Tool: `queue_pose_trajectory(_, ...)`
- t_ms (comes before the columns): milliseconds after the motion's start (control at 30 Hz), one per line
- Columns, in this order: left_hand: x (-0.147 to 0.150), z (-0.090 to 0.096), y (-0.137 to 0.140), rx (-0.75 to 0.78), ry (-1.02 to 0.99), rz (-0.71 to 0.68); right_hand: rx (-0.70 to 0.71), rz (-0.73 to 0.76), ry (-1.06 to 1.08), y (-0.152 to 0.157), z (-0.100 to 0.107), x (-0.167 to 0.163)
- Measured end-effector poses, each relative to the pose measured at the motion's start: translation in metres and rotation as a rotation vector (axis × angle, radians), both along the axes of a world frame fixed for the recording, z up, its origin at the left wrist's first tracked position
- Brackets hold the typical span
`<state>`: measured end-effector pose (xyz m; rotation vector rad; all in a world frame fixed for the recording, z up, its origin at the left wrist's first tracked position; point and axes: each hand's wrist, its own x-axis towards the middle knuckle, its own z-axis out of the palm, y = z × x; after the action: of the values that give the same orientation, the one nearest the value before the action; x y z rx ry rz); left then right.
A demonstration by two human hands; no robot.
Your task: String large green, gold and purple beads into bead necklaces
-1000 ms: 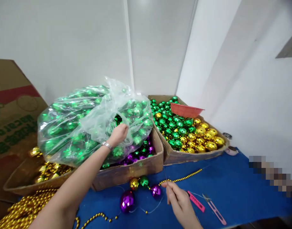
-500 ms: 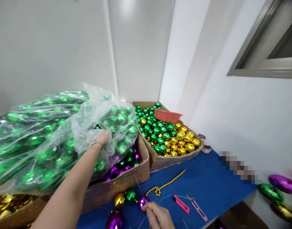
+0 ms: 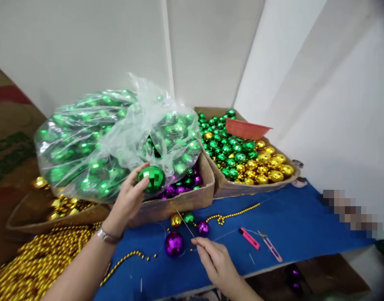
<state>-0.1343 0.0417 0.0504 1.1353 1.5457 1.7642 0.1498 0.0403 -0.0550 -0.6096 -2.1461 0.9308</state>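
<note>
A large shiny green ball [image 3: 153, 179] is in my left hand [image 3: 134, 192], its fingers wrapped around the ball's left side, just in front of the clear plastic bag [image 3: 116, 138] full of green balls. My right hand [image 3: 215, 257] pinches a long thin needle [image 3: 186, 225] that points up and left. Behind the needle, on the blue tabletop [image 3: 242, 276], lie a large purple ball [image 3: 173, 243], a gold ball [image 3: 175, 220], a green ball [image 3: 189, 218] and a smaller purple ball [image 3: 203, 228]. A string of small gold beads [image 3: 239, 212] stretches off to the right.
A cardboard box [image 3: 211, 189] holds purple and green balls; another box [image 3: 229, 188] holds green and gold balls with a red basket [image 3: 247, 129]. Pink cutter [image 3: 250, 238] and thread snips [image 3: 270, 246] lie right. Gold bead strands [image 3: 47, 263] are heaped at left.
My left hand has come out of the plastic bag with a large green ball. My right hand still pinches the needle. The view has shifted, showing more of the table's near left side.
</note>
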Motion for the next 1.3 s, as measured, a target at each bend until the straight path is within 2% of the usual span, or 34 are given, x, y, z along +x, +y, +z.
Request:
queue_pose_trajectory(100, 0.023, -0.033, -0.046, -0.059, -0.434, -0.168, 0.045, 0.075, -0.033, -0.002, 0.001, 0.001)
queue_pose_trajectory(200, 0.031, -0.066, -0.073, -0.112, -0.645, -0.248, 0.084, 0.105, -0.065, 0.000, -0.001, 0.004)
queue_pose_trajectory(367, 0.030, -0.110, -0.094, -0.147, -0.749, -0.326, 0.175, 0.058, -0.185, 0.007, -0.011, 0.011)
queue_pose_trajectory(467, 0.028, -0.126, -0.100, -0.156, -0.754, -0.358, 0.239, 0.026, -0.264, 0.013, -0.019, 0.016)
queue_pose_trajectory(700, 0.025, -0.128, -0.101, -0.162, -0.736, -0.454, 0.347, 0.013, -0.358, 0.020, -0.021, 0.021)
queue_pose_trajectory(1067, 0.023, -0.134, -0.103, -0.177, -0.700, -0.464, 0.450, 0.019, -0.414, 0.028, -0.023, 0.026)
queue_pose_trajectory(1300, 0.014, -0.130, -0.103, -0.285, -0.585, -0.557, 0.654, 0.017, -0.480, 0.037, -0.015, 0.031)
